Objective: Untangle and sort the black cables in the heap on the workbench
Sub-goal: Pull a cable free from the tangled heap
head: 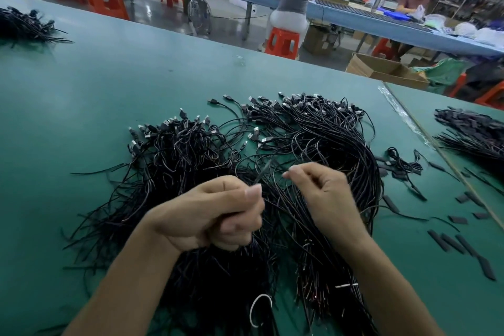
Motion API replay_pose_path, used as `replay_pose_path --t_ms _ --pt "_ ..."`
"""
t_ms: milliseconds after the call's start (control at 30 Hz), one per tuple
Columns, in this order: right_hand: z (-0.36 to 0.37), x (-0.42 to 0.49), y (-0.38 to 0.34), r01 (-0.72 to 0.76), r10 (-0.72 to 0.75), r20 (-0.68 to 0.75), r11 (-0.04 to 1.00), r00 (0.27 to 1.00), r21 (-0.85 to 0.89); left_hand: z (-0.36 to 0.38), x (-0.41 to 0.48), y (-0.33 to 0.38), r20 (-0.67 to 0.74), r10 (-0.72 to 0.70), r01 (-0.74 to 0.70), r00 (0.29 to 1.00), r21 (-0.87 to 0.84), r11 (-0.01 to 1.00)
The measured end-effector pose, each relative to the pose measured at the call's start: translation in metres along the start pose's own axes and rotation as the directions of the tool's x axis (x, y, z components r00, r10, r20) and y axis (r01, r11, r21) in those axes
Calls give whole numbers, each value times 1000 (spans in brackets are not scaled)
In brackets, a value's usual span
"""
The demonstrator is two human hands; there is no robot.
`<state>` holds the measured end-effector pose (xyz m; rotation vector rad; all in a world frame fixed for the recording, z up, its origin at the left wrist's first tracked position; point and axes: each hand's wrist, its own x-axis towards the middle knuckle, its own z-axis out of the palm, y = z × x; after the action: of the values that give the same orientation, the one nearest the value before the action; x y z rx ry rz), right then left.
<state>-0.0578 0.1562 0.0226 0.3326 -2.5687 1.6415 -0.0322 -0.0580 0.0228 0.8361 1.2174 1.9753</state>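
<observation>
A big heap of thin black cables (313, 139) with USB plugs at their far ends lies on the green workbench (136, 84). My left hand (218, 213) hovers over the heap's near part, fingers curled, pinching a thin black cable end (263, 172) that sticks up and away. My right hand (319, 194) is just to its right, fingers curled, thumb and forefinger pinched together; a very thin strand may be between them, but it is too blurred to tell. Stripped wire ends (321, 289) lie near my forearms.
Another black cable bundle (24, 27) lies at the far left, and a third bundle (474, 133) at the right past a seam in the bench. Short black sleeve pieces (450, 243) are scattered at the right. A white loop (260, 311) lies near me. People sit at benches beyond.
</observation>
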Motion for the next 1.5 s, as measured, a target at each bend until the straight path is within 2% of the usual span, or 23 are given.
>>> replay_pose_path --t_ms 33,67,100,167,233,300,400,467,500,567,633,733,800,900,967,1000,1033,1067,1133,1200,1233,1300,1500 --pt "7 -2 0 4 -2 72 999 997 -31 5 5 -1 4 67 -66 998 -138 988" --pt "14 -4 1 18 -8 139 998 990 -67 8 11 -2 -57 119 -130 991 -242 962" --pt "20 -7 1 39 -17 203 994 979 -104 9 17 -1 -183 157 -206 970 -292 934" --pt "28 -15 0 69 -17 308 985 951 -156 6 25 2 -477 193 -357 857 -281 891" --pt "27 -20 -2 78 -21 336 984 942 -158 -4 27 1 -664 207 -437 719 -199 877" --pt "22 -22 -7 82 -35 323 988 946 -135 -12 26 -8 -742 239 -426 626 -68 902" --pt "18 -21 -18 168 -69 394 960 916 -223 -17 28 -27 -740 334 -364 584 129 922" --pt "19 -23 -24 232 -83 453 930 888 -284 -18 31 -38 -718 439 -213 540 388 897" --pt "18 -23 -27 241 -94 452 929 887 -281 -17 32 -41 -690 471 -119 549 493 862" --pt "12 -20 -30 236 -118 401 936 909 -260 -14 32 -44 -633 437 58 638 606 793" --pt "6 -15 -30 251 -149 328 922 933 -294 -8 29 -43 -618 276 160 736 554 817" --pt "2 -9 -30 229 -190 179 946 965 -228 -3 24 -34 -560 97 191 823 434 881" --pt "3 -6 -31 175 -165 99 979 981 -107 0 20 -27 -480 44 129 876 321 938" --pt "11 -5 -27 74 -69 122 997 990 -34 -2 12 -15 -382 40 -55 923 -28 998" --pt "20 -8 -24 30 -11 206 996 979 -87 -5 11 -9 -303 122 -221 945 -320 921" --pt "25 -12 -23 38 -3 261 991 965 -129 -5 13 -6 -301 173 -299 938 -444 845" --pt "29 -15 -24 62 -4 328 984 945 -169 -6 16 -5 -359 202 -372 911 -503 781" --pt "33 -18 -25 94 -7 393 974 920 -204 -7 19 -7 -472 213 -446 856 -463 766" --pt "36 -20 -27 146 1 465 949 885 -280 -10 24 -14 -680 256 -496 687 -181 849" --pt "31 -19 -31 167 19 468 921 883 -351 -14 27 -24 -742 371 -358 558 188 915" --pt "28 -18 -33 169 15 459 918 888 -359 -16 27 -28 -734 429 -243 527 353 903" --pt "19 -15 -38 160 0 430 929 903 -334 -17 25 -31 -709 440 -59 551 493 868" --pt "-7 3 -43 254 -175 283 929 943 -271 -5 22 -25 -614 171 227 771 516 826"
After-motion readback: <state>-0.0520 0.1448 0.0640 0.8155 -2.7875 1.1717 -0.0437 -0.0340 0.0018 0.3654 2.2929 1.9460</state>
